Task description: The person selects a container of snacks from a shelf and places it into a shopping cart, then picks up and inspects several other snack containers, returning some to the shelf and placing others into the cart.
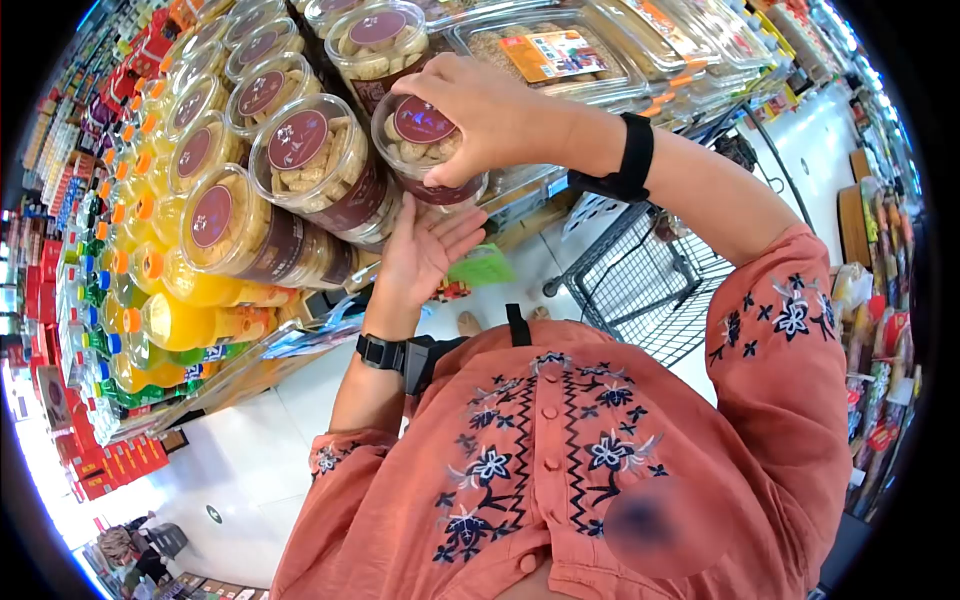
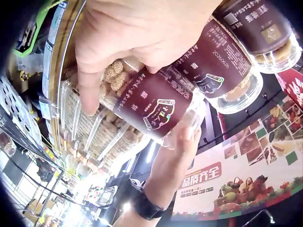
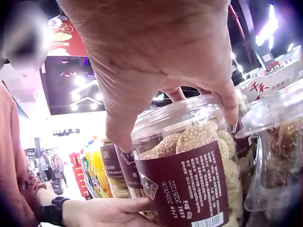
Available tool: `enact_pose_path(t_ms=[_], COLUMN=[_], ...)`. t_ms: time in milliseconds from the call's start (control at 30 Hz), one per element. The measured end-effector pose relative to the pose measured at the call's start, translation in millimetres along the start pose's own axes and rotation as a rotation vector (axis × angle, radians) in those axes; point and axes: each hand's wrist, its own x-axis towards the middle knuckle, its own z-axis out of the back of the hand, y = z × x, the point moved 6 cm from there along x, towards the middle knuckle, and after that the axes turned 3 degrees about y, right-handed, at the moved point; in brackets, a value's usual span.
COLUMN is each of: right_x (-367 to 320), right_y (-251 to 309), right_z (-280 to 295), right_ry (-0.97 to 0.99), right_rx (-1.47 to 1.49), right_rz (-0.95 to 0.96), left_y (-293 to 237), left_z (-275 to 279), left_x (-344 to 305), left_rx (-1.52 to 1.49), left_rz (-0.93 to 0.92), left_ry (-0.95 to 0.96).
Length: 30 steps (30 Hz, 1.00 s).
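My right hand (image 1: 490, 120) grips a clear plastic jar (image 1: 420, 150) from above, its fingers and thumb spread round the lid. The jar has a maroon label and a round maroon sticker on top; sesame-coated snacks (image 3: 189, 139) show through its side. Palm up, my left hand (image 1: 428, 258) lies at the jar's base with fingers mostly straight. The left wrist view shows this left hand (image 2: 137, 38) close in front of the maroon label (image 2: 154, 101). Part of the jar is hidden behind the right hand.
Similar jars (image 1: 305, 150) stand in rows beside the held one. Yellow drink bottles (image 1: 200, 320) crowd the left side, and clear trays of snacks (image 1: 550, 60) lie at the back right. A shopping cart (image 1: 650, 280) stands on the floor at the right.
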Motion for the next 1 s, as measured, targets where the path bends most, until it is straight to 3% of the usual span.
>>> enact_pose_path(t_ms=[233,433,567,700,1000], right_x=[-7,-8,-8,-9,-14], right_y=[3,2,-2,2,6], right_z=[-15,-26,-33,-33,-44], right_ry=[-0.065,-0.048,0.087,0.064,0.227], right_rx=[-0.014,-0.067,-0.053,-0.1,-0.158], right_rz=[0.159,0.136,0.061,0.103,0.073], left_y=[3,1,2,4,11], left_z=[13,20,22,21,31], left_x=[7,14,17,17,17], left_rx=[0.02,-0.062,-0.054,-0.045,-0.106], left_rz=[-0.106,-0.134,-0.18,-0.185,-0.218], left_ry=[-0.096,-0.101,-0.097,-0.128,-0.114])
